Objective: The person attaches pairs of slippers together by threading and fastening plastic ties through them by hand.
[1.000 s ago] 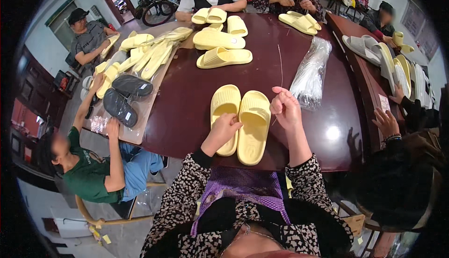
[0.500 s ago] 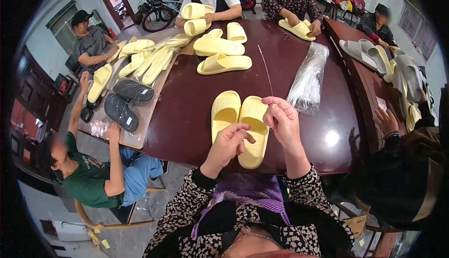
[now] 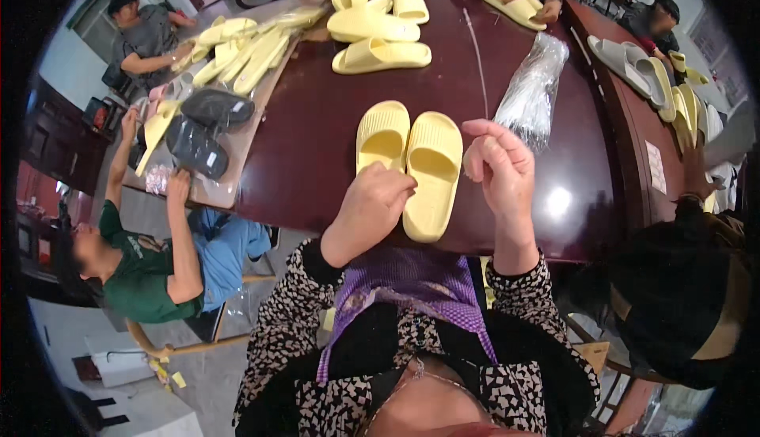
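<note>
A pair of yellow slide slippers lies side by side in front of me, the left slipper (image 3: pixel 381 132) and the right slipper (image 3: pixel 433 176). My left hand (image 3: pixel 370 209) is closed over the heel part of the left one, its fingertips pinched near the gap between the two. What they pinch is hidden. Just right of the pair, my right hand (image 3: pixel 503 169) is raised with curled fingers. A thin whitish tie (image 3: pixel 477 61) runs away across the table from its fingertips. Beyond that hand lies a clear plastic bag of similar thin ties (image 3: pixel 534 93).
More yellow slippers (image 3: pixel 376 27) sit at the far side of the dark red table (image 3: pixel 309 160). Bagged black slippers (image 3: pixel 196 146) and yellow ones lie on a board at left. Grey slippers (image 3: pixel 625 65) are at right. Several people work around the table, one in a green shirt (image 3: pixel 146 279).
My left hand has come down onto the left slipper, its fingers now closed. My right hand has shifted slightly right of the pair, the tie moving along. The view has tilted downward.
</note>
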The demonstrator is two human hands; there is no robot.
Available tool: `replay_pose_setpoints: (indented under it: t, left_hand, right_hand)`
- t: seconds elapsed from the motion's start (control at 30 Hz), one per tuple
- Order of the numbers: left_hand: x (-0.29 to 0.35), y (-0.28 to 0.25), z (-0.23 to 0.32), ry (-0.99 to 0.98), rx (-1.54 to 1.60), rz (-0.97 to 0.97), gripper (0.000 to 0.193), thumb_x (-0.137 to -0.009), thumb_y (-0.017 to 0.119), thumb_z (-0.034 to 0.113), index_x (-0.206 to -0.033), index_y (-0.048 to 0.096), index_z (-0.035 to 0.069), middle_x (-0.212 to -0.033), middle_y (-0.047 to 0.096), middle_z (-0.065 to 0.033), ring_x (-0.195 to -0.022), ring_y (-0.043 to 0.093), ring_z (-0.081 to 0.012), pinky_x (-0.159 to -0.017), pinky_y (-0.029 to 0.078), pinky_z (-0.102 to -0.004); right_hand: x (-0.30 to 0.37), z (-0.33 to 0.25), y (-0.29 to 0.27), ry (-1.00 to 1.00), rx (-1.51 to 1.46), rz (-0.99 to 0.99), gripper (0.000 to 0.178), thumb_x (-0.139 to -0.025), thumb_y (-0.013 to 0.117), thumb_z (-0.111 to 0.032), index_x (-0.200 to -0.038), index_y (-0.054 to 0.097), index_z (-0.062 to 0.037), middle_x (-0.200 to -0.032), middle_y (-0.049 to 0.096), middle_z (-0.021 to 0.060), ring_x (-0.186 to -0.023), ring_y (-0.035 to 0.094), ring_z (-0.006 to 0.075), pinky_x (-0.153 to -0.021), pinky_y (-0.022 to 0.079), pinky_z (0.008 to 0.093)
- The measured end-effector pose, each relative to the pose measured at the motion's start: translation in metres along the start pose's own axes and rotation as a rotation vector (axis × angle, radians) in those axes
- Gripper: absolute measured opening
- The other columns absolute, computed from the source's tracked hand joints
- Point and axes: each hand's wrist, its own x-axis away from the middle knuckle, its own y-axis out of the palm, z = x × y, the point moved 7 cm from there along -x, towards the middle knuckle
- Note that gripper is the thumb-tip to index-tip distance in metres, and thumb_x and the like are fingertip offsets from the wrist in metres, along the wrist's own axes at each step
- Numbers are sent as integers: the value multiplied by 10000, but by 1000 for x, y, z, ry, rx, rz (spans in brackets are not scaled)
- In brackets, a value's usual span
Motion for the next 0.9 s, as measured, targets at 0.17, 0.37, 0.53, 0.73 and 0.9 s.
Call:
replay_pose_setpoints:
  t: [0.17,0.37,0.53,0.73,0.9]
  left_hand:
    - [15,-3,9,30,-28,52,145,-755,607,-3,-897,596,-32,-834,613,-151,-779,602,-327,-690,488,-376]
    - [45,7,17,133,-91,56,191,-717,615,-13,-903,571,-2,-895,572,-128,-803,581,-292,-718,483,-367]
    - [61,19,9,138,-33,-19,175,-711,639,-2,-875,577,-9,-885,568,-129,-796,579,-292,-717,486,-362]
    - [61,25,-5,90,-16,-26,151,-713,673,22,-833,588,-11,-854,580,-124,-786,581,-295,-691,487,-364]
    - [58,33,-23,69,0,-28,137,-723,671,36,-817,582,-10,-846,578,-117,-779,578,-288,-682,484,-360]
  right_hand:
    - [23,14,-14,93,-25,18,248,-947,446,-102,-1074,555,81,-584,488,26,-500,432,97,-487,360,230]
    - [81,70,-25,508,-225,99,230,-928,461,-102,-1051,548,72,-553,491,46,-446,428,116,-456,372,259]
    - [122,106,-26,844,-312,172,218,-907,471,-96,-1036,546,64,-550,494,52,-435,433,128,-451,383,267]
    - [115,116,-32,901,-304,218,215,-904,462,-88,-1033,546,62,-587,512,53,-460,452,136,-459,395,269]
    - [82,119,-39,841,-116,199,238,-922,445,-109,-1057,545,60,-641,548,63,-491,475,128,-482,417,264]
